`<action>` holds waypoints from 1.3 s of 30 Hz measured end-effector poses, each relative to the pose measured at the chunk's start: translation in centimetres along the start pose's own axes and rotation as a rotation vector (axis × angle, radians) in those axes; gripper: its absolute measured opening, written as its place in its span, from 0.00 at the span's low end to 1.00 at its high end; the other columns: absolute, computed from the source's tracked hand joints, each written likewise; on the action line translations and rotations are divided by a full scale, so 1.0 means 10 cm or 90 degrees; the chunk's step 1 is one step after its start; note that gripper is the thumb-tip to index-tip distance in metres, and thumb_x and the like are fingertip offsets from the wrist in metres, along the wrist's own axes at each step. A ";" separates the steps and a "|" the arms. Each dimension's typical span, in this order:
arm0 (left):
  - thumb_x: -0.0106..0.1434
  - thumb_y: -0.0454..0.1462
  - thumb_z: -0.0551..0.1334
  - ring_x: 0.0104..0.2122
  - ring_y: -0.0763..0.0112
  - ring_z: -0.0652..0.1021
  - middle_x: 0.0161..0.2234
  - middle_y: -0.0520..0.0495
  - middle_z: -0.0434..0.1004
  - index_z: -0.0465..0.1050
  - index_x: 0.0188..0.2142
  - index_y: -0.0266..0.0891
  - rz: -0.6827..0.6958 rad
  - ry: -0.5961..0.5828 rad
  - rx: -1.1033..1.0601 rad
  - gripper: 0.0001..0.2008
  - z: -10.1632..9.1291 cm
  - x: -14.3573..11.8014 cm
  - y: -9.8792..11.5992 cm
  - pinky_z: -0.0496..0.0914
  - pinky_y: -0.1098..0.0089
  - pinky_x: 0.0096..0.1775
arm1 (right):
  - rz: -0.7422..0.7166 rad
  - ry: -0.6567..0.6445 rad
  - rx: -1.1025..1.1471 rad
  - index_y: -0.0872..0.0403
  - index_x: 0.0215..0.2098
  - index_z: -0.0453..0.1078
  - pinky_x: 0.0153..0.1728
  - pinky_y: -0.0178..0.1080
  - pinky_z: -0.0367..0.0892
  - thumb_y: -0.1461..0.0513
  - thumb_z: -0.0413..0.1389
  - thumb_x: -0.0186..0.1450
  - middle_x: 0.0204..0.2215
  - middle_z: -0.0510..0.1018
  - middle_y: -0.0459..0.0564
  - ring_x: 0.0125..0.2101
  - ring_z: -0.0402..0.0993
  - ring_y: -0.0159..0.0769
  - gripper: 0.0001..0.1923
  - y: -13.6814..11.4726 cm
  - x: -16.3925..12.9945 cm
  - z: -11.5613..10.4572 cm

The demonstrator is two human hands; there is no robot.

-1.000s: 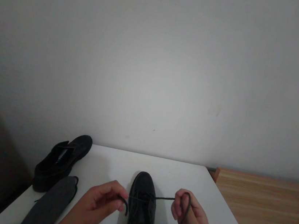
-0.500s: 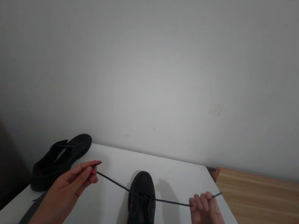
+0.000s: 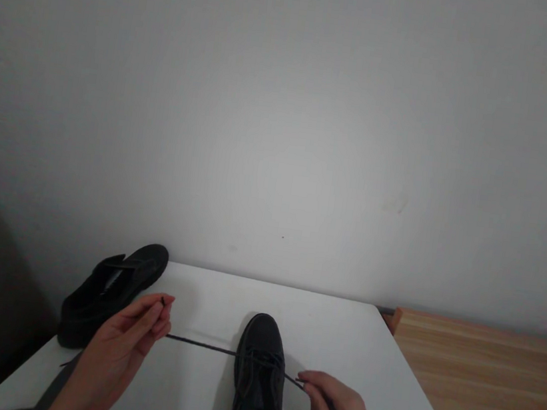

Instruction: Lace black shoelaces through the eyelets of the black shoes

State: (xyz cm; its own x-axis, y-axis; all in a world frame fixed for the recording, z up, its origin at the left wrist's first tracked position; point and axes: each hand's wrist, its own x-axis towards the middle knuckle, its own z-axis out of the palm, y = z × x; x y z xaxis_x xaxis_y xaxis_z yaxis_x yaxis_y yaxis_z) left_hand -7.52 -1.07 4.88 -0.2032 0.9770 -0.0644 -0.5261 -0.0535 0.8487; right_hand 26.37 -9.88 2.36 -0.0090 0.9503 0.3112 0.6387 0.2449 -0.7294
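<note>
A black shoe [image 3: 262, 335] stands on the white table with its toe pointing away from me; its heel end runs out of view at the bottom. A dark shoelace [image 3: 202, 344] comes out on both sides of the shoe's front lacing. On the left, my left hand [image 3: 133, 334] pinches one end of the lace, which runs almost straight and level to the shoe. My right hand [image 3: 335, 405], close to the shoe's right side, pinches the other end between thumb and index finger. Both hands are closed.
A second black shoe [image 3: 113, 295] lies at the table's back left, behind my left hand. The white table [image 3: 338, 324] meets a pale wall [image 3: 283, 132]. To the right, beyond the table edge, is a light wooden panel [image 3: 483, 374].
My right hand has moved left, nearer the shoe, and its grip has turned into a thumb-and-finger pinch. My left hand has shifted slightly left; its lace now runs more level.
</note>
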 end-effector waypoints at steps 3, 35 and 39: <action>0.34 0.44 0.82 0.29 0.75 0.77 0.32 0.49 0.82 0.83 0.31 0.38 -0.009 0.030 0.031 0.24 -0.03 0.02 -0.03 0.77 0.80 0.32 | -0.046 -0.003 -0.074 0.50 0.38 0.80 0.37 0.35 0.76 0.53 0.51 0.72 0.34 0.85 0.52 0.34 0.83 0.40 0.17 0.06 0.02 0.01; 0.70 0.32 0.57 0.32 0.66 0.78 0.30 0.49 0.78 0.74 0.36 0.41 0.505 -0.465 0.718 0.09 0.35 -0.28 -0.64 0.72 0.69 0.34 | -0.145 0.022 -0.103 0.51 0.40 0.76 0.34 0.33 0.73 0.60 0.51 0.73 0.32 0.77 0.50 0.33 0.78 0.36 0.11 0.12 -0.02 0.08; 0.70 0.31 0.56 0.31 0.65 0.77 0.30 0.49 0.78 0.73 0.36 0.41 0.527 -0.491 0.713 0.09 0.35 -0.28 -0.71 0.71 0.69 0.33 | -0.135 0.015 -0.099 0.51 0.40 0.75 0.34 0.33 0.73 0.61 0.51 0.73 0.32 0.76 0.49 0.33 0.77 0.36 0.11 0.12 -0.03 0.11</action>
State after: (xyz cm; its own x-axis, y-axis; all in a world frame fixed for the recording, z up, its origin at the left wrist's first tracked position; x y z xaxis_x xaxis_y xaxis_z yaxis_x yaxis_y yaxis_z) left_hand -0.28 -2.72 0.85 0.5203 0.6405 0.5648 0.4298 -0.7680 0.4749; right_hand 26.31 -9.67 0.70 -0.1391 0.8754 0.4630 0.7350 0.4046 -0.5442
